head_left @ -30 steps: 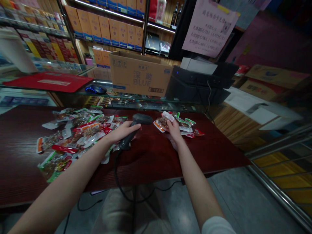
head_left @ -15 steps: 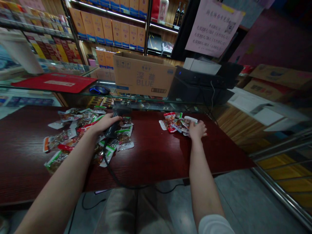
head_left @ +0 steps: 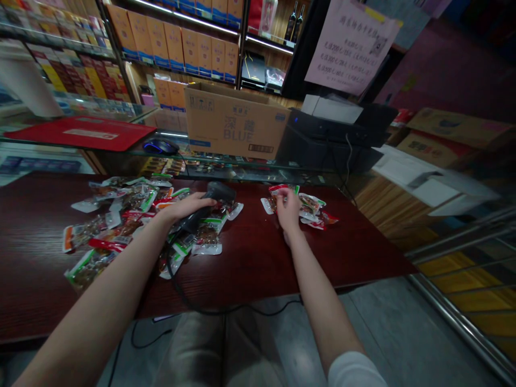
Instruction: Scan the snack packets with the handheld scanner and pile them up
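My left hand (head_left: 186, 208) is wrapped round the handle of a black barcode scanner (head_left: 209, 201), whose head points right over the dark red table (head_left: 250, 258). Its cable (head_left: 189, 301) runs down off the table's front edge. A large scatter of snack packets (head_left: 121, 220) lies under and left of that hand. My right hand (head_left: 288, 209) rests on the small pile of snack packets (head_left: 308, 207) at the right, fingers curled on one packet at its left side.
Behind the table runs a glass counter with a red mat (head_left: 80, 133), a computer mouse (head_left: 160, 145), a cardboard box (head_left: 236, 121) and a black printer (head_left: 326, 137). Shelves of boxed goods fill the back wall. A pink notice (head_left: 350, 45) hangs above.
The scanner has gone left from the table's middle onto the big pile of packets. My right hand moved right onto the small pile, then came back to its left side.
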Demonstrator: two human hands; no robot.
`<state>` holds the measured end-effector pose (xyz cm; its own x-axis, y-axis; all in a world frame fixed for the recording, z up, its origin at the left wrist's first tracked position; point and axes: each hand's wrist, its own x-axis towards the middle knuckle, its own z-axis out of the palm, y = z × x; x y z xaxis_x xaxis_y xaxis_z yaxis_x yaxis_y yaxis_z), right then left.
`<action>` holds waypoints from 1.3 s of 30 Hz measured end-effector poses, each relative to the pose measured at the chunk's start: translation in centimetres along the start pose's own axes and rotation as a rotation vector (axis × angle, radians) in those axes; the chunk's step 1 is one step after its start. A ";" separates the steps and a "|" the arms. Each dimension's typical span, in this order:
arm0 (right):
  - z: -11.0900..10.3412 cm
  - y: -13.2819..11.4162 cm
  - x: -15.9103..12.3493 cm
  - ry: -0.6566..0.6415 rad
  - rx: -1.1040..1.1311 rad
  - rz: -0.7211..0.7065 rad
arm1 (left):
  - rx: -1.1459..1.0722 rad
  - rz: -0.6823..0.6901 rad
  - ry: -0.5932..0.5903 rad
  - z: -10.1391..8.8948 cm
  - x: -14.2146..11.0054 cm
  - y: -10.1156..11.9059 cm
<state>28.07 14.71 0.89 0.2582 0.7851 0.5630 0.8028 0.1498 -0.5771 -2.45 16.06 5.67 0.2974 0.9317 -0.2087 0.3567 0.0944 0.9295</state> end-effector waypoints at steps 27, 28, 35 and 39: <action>5.4 -1.4 -1.1 -0.433 0.326 0.143 | -0.096 0.048 0.088 1.7 -1.7 1.1; 5.4 -1.2 -0.9 -0.407 0.369 0.144 | -0.073 0.053 0.078 1.8 -1.7 1.0; 3.1 0.7 1.6 -0.104 0.592 0.334 | -0.015 0.073 0.046 2.4 -1.6 0.7; 2.3 1.7 2.2 -0.029 0.656 0.364 | 0.004 0.104 0.010 3.0 -1.5 0.5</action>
<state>28.75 18.13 -0.22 0.4247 0.8676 0.2588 0.1822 0.1981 -0.9631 -0.05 13.69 5.55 0.3246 0.9396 -0.1082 0.3278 -0.0044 0.9447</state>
